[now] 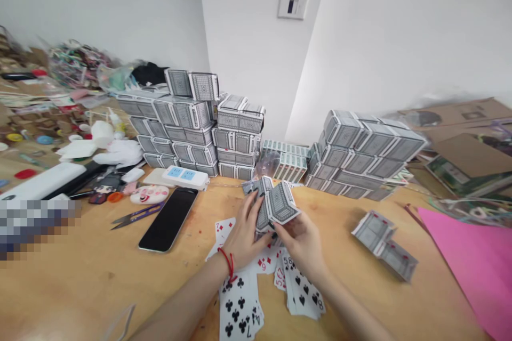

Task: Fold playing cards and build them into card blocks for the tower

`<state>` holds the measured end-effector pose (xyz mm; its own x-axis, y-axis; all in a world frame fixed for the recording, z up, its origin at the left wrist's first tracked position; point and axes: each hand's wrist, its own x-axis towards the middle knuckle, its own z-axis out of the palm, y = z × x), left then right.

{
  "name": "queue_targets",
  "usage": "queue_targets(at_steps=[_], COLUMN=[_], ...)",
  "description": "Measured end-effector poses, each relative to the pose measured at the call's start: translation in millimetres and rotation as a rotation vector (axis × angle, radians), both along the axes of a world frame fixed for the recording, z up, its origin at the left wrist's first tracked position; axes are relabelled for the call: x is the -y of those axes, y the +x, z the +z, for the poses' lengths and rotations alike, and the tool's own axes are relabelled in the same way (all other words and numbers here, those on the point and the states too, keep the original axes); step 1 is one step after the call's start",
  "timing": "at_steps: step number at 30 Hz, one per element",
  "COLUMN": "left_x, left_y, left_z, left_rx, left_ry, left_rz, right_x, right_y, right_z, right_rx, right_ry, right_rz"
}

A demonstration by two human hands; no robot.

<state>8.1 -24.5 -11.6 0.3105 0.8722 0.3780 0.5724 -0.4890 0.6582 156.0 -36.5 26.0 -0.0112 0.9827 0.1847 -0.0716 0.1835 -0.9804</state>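
Both hands meet around a block of folded playing cards [282,203] with grey patterned backs, just above the table. My left hand [248,232], with a red string bracelet on the wrist, grips its left side. From the right, my right hand [301,242] closes on the same block, thumb at its front. Beneath my hands lie loose playing cards face up: a fan of clubs [239,306] on the left, spades [303,290] on the right, and a nine of diamonds [264,265] between them. Some of these cards are partly covered by my hands.
Stacks of similar card blocks rise at the back left [190,130] and back right [360,152]. A smaller folded card piece [384,245] lies at right, beside pink paper [472,261]. To the left are a phone [168,219], thread snips [138,216] and a power strip [186,177].
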Motion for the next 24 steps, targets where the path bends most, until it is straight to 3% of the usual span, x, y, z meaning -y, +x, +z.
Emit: queue_targets(at_steps=[6,12,20,24], left_x=[-0.7,-3.2,-2.3,-2.1], left_y=[-1.3,-3.2,-3.3,-2.7], left_z=[-0.7,-1.4,1.7,2.8], left_rx=[-0.015,-0.051,-0.099,-0.105], left_ry=[0.032,0.187,0.141,0.115], left_rz=[0.0,-0.079,-0.073,-0.067], right_x=[-3.3,-11.9,-22.7,-26.5], right_y=[7.4,20.6,48.5,61.6], right_z=[5.3,12.9,39.0,41.8], right_rx=[0.006,0.076,0.156,0.249], right_ry=[-0.077,-0.128,-0.211,-0.254], right_rz=[0.102,0.179,0.323,0.402])
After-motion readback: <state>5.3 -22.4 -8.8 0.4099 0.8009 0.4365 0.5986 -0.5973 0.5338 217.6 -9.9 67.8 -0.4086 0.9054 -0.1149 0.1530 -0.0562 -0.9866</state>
